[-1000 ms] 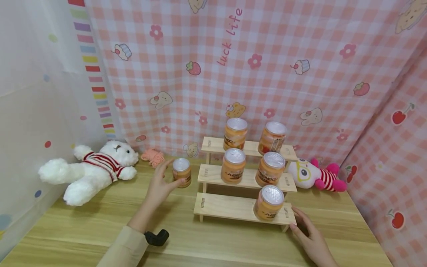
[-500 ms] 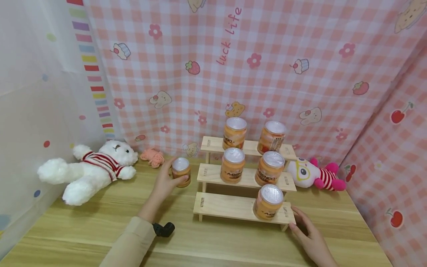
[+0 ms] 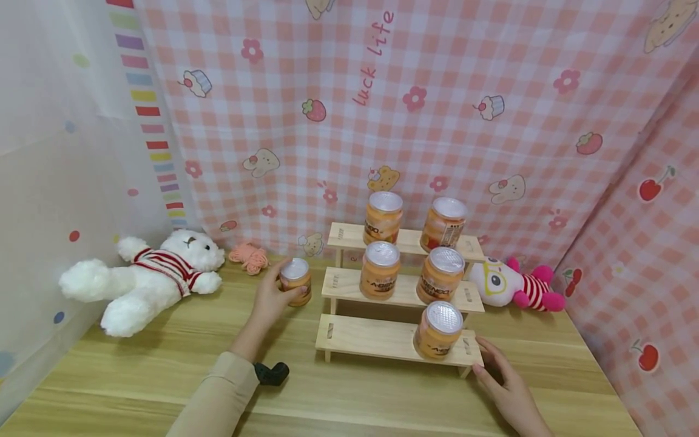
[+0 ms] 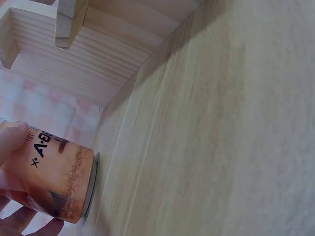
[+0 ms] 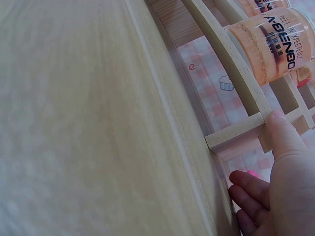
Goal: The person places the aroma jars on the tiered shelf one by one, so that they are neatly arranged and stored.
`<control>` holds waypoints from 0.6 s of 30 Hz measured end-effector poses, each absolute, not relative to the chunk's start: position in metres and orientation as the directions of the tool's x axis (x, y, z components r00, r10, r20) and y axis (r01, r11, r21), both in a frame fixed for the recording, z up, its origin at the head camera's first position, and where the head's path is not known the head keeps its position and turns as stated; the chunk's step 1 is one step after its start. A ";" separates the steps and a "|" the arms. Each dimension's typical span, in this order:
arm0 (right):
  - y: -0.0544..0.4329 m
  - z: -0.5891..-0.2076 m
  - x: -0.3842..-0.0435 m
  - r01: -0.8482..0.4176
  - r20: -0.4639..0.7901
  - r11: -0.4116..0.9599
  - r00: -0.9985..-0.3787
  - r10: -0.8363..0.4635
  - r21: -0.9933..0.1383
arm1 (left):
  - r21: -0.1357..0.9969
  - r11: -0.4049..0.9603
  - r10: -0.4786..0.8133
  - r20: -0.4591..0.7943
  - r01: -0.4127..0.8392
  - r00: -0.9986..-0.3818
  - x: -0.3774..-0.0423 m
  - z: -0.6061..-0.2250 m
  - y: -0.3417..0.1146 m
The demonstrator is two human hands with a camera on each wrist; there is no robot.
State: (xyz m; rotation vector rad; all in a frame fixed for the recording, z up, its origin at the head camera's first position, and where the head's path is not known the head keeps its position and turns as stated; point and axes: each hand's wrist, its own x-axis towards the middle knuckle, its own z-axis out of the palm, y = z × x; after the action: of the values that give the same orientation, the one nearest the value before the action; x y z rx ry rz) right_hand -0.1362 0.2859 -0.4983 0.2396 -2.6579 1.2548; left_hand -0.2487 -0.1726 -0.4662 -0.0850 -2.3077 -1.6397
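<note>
My left hand [image 3: 270, 297] holds a small orange jar [image 3: 297, 280] with a silver lid, upright on the table left of the stand. In the left wrist view, thumb and fingers wrap the jar [image 4: 54, 172], its base right at the tabletop. My right hand [image 3: 508, 385] grips the right end of the wooden three-step display stand [image 3: 371, 335], thumb at the front corner of the lowest step. In the right wrist view the thumb [image 5: 285, 135] presses that corner and the other fingers are bent below. One similar jar [image 3: 438, 331] stands on the lowest step's right side.
Two jars stand on the middle step, including one jar [image 3: 380, 271] at left, and two on the top step, one jar [image 3: 443, 226] at right. A white teddy bear [image 3: 158, 276], peach yarn [image 3: 249, 258] and a pink striped plush toy [image 3: 516, 284] lie around the stand.
The left hand has moved slightly right and closed its fingers around the jar, with the forearm shifting right too. The right hand stays on the stand's end.
</note>
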 end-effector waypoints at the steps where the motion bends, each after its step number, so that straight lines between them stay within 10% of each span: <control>1: 0.286 -0.498 -0.136 -0.227 0.242 0.629 -0.968 -0.064 -0.744 | 0.917 0.335 -0.135 0.276 0.219 -0.952 -0.248 -0.466 -0.172; 18: 0.286 -0.499 -0.136 -0.247 0.256 0.603 -0.964 -0.074 -0.758 | 0.915 0.304 -0.206 0.336 0.266 -0.919 -0.223 -0.457 -0.177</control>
State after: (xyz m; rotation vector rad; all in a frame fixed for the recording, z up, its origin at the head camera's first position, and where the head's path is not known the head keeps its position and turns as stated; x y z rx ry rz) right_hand -0.1363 0.2860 -0.4987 0.2668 -2.6312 1.2899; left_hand -0.2228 -0.1767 -0.4567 -0.0541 -2.1862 -1.6486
